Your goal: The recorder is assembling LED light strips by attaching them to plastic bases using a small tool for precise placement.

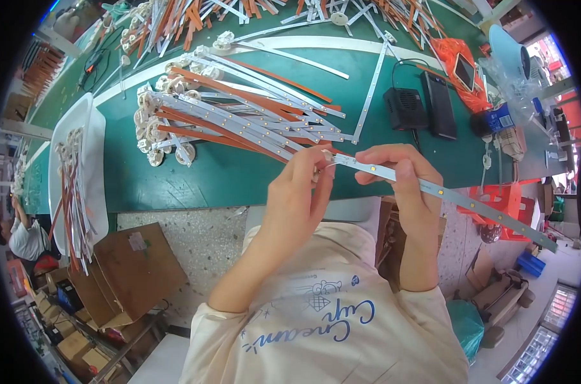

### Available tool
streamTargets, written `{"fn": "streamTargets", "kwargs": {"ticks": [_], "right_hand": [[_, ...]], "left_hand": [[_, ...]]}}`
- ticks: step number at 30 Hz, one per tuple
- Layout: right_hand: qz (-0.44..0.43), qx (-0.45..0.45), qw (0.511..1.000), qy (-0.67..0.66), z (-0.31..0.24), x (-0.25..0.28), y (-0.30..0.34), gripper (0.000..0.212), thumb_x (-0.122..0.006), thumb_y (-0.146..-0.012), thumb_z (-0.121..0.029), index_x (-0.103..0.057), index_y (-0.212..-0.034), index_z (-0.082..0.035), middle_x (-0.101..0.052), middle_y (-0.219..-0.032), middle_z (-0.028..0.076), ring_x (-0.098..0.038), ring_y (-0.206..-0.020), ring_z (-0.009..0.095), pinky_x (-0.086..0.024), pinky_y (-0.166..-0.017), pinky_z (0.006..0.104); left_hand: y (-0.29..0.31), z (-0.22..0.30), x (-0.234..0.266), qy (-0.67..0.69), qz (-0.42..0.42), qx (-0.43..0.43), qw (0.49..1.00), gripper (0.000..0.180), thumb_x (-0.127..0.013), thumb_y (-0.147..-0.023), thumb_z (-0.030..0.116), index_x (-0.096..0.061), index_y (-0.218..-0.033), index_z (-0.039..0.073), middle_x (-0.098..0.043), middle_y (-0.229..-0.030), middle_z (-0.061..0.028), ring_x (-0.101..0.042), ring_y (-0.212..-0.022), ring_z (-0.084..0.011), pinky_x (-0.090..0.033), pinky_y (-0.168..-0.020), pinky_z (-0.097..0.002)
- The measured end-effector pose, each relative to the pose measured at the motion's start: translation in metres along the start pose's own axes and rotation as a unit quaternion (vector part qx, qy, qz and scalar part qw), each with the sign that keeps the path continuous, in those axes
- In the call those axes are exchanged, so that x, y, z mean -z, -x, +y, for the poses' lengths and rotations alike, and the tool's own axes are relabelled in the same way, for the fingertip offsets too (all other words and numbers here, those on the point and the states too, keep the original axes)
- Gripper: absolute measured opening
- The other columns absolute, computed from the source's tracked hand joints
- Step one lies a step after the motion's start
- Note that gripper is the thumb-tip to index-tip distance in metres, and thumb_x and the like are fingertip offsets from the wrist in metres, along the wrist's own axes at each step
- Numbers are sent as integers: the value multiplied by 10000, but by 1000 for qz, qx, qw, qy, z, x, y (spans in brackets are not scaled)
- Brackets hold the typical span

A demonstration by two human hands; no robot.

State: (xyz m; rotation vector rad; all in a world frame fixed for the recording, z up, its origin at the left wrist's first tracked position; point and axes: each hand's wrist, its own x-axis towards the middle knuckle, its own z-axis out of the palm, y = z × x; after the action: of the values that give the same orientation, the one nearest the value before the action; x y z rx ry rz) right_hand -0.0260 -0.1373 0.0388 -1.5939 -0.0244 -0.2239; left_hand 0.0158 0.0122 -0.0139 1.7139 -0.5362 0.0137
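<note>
The left hand pinched the near end of a long white LED strip at its small end cap, while the right hand closed thumb and fingers around the strip just beside it. The work probably went best with the right hand holding the strip level and steady while the left fingertips did the fine fitting. The strip's long axis ran from the left hand past the right, slanting down and away to the person's right.
</note>
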Motion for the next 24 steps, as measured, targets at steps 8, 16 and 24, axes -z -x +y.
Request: {"fn": "streamTargets", "kwargs": {"ticks": [8,16,24], "right_hand": [[38,23,999,10,16,-5,-6,106,-533,-823,-10,-522,-919,34,-570,-925,128,-580,-749,130,-473,-675,226],[31,-50,996,-65,31,-6,-5,195,-615,-743,49,-542,-924,51,-623,-838,126,-618,-751,151,-514,-685,245],[15,-3,999,-33,28,-3,-6,155,-615,-725,90,-552,-864,68,-608,-805,134,-623,-745,167,-526,-695,272]], "left_hand": [[-2,-3,-1,-16,12,-72,997,297,-518,-751,-122,-550,-1006,26,-536,-998,-142,-600,-773,-242,-487,-621,-286],[-1,1,-4,-34,55,-54,996,378,-547,-737,-126,-562,-1073,46,-543,-1006,-141,-615,-736,-197,-494,-643,-275],[3,8,-2,177,86,51,979,321,-572,-789,-58,-518,-1105,-46,-597,-995,-122,-594,-900,-157,-498,-781,-264]]}}
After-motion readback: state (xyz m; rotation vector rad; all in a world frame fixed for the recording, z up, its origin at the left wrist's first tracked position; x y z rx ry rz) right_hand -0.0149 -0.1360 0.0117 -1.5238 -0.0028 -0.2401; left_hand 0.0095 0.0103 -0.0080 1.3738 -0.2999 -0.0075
